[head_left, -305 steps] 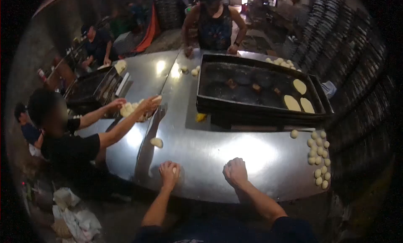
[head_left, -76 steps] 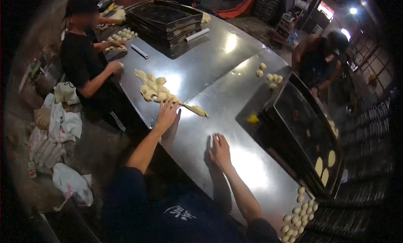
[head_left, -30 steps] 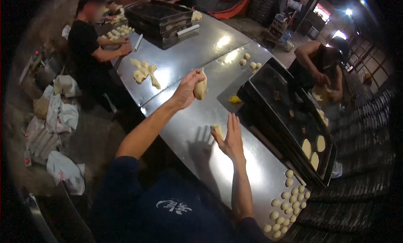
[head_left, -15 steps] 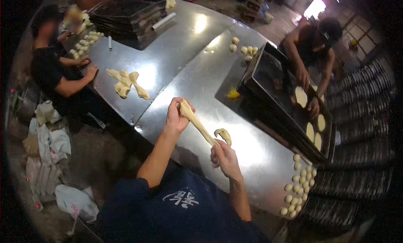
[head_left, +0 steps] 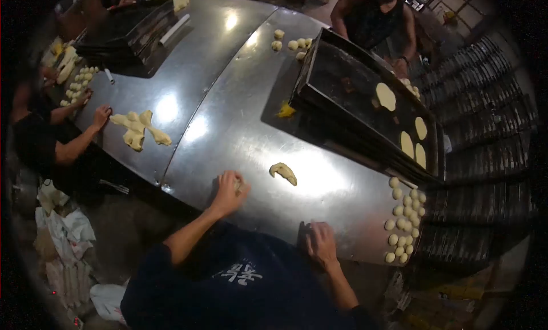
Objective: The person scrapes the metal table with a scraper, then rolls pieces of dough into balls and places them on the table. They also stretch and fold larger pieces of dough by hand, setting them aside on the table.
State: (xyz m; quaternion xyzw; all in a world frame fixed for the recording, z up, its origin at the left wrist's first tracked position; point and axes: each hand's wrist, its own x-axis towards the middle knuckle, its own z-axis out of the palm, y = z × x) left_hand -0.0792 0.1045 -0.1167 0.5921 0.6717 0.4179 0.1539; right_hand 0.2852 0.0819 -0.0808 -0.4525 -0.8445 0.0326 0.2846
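Observation:
My left hand (head_left: 229, 194) is closed round a piece of dough (head_left: 238, 187) above the near edge of the metal table; only a little of the dough shows between the fingers. My right hand (head_left: 323, 243) is low over the same edge, further right, fingers apart and slightly bent, with no dough visible in it. A curved strip of dough (head_left: 284, 173) lies on the metal beyond and between my hands. Left of it, near a co-worker's hand, is a larger, branching lump of dough (head_left: 137, 127).
Several dough balls (head_left: 406, 210) sit at the table's right end. A deep stack of black trays (head_left: 342, 73) holds flat dough ovals (head_left: 386, 96). Another tray stack (head_left: 128, 42) and a white rod (head_left: 174, 30) are at the far left. Co-workers stand left and beyond the trays.
The long dough strand stretched between my hands is no longer stretched. Both hands have come down toward the table edge, dough staying in my left. The far co-worker's hands have left the tray.

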